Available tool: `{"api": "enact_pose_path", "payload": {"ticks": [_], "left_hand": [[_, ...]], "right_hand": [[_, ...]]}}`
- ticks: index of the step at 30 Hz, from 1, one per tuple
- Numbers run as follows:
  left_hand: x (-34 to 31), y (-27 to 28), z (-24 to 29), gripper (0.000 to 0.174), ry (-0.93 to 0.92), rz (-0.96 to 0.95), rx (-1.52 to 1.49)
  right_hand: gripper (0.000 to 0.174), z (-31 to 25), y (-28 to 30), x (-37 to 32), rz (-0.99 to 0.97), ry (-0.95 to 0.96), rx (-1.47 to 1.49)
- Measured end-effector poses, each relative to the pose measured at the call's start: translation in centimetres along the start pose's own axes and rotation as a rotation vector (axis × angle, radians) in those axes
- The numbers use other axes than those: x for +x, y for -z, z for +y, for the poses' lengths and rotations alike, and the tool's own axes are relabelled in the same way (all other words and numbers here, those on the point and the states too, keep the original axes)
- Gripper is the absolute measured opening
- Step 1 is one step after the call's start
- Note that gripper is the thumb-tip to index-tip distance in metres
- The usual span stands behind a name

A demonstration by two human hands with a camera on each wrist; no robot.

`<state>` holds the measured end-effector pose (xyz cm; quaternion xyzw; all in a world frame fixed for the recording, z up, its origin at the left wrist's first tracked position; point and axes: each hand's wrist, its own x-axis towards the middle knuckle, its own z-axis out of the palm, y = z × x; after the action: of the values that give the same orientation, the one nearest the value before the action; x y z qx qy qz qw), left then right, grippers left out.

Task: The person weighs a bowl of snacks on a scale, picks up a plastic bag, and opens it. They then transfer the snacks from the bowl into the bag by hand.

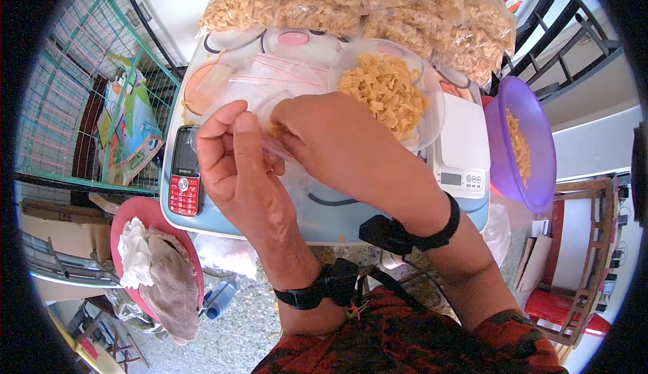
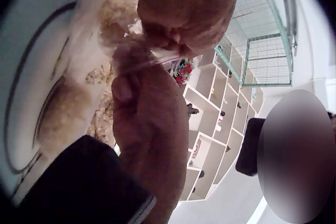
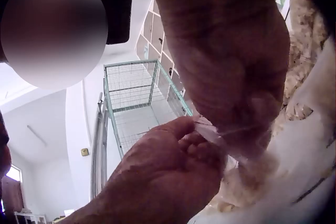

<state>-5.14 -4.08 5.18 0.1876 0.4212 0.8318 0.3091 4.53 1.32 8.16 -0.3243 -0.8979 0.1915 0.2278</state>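
Observation:
Both hands meet at the mouth of a clear plastic zip bag (image 3: 210, 131), over the near middle of the table (image 1: 233, 220). My left hand (image 1: 239, 161) pinches the bag's edge between thumb and fingers. From the other side my right hand (image 1: 354, 141) grips the same edge with curled fingers, hiding much of the bag in the head view. Pale yellow flakes (image 3: 244, 184) show low in the bag. Just beyond the right hand stands a clear bowl (image 1: 437, 114) of yellowish flat flakes (image 1: 385, 94). Flat zip bags (image 1: 273, 75) lie in a pile behind the hands.
Large filled bags (image 1: 337, 13) are stacked along the table's back. A white scale (image 1: 461, 141) sits at the right, beside a purple basin (image 1: 543, 151) with more flakes. At the left edge lies a red phone (image 1: 183, 188); a red stool (image 1: 128, 215) holds cloths below.

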Motion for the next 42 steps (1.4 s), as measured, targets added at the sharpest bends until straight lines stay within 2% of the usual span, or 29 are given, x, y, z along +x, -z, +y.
{"api": "enact_pose_path", "payload": {"ticks": [3,6,9,12,15,18,21,24,28,31,37,40,42], "left_hand": [[-0.2,-0.2,0.3,0.014,-0.025,-0.014,-0.022],[-0.2,-0.1,0.4,0.013,-0.040,-0.020,-0.063],[-0.2,-0.2,0.5,0.013,-0.046,-0.017,-0.088],[0.0,0.1,0.7,0.013,-0.052,-0.028,-0.121],[-0.2,0.4,0.8,0.014,-0.050,-0.092,-0.192],[-0.3,0.5,0.5,0.014,-0.054,-0.134,-0.169],[-0.6,0.0,0.5,0.015,-0.062,-0.143,-0.143],[-0.4,-0.1,0.9,0.014,-0.021,-0.057,-0.127],[0.4,1.0,1.3,0.014,-0.001,0.045,-0.230],[1.3,2.6,0.4,0.014,0.031,-0.075,-0.441],[1.3,2.2,-0.5,0.017,0.138,-0.101,-0.251],[0.9,0.7,0.1,0.019,0.169,0.024,-0.233],[0.9,1.7,0.1,0.019,0.103,-0.040,-0.286]], "right_hand": [[0.017,-0.5,-0.1,0.2,-0.003,-0.022,0.017],[0.015,-0.9,0.2,0.3,-0.008,-0.136,0.091],[0.015,-1.1,0.9,0.1,-0.065,-0.206,0.324],[0.012,-0.7,1.1,-0.5,-0.084,-0.026,0.358],[0.013,-0.2,0.6,-0.6,0.042,0.217,0.234],[0.014,-0.2,1.4,-0.7,-0.170,0.130,0.117],[0.014,-0.4,2.5,-0.4,-0.241,0.108,0.024],[0.013,-0.2,1.5,-0.7,-0.023,0.151,0.037],[0.016,-1.1,1.9,-0.9,0.111,0.215,0.081],[0.016,-1.6,2.1,-1.1,0.163,0.303,0.080],[0.013,-1.4,1.6,-0.8,0.247,0.359,0.010],[0.015,-1.0,2.8,-0.9,0.329,0.346,-0.035],[0.015,0.1,4.6,-1.2,0.382,0.286,-0.149]]}}
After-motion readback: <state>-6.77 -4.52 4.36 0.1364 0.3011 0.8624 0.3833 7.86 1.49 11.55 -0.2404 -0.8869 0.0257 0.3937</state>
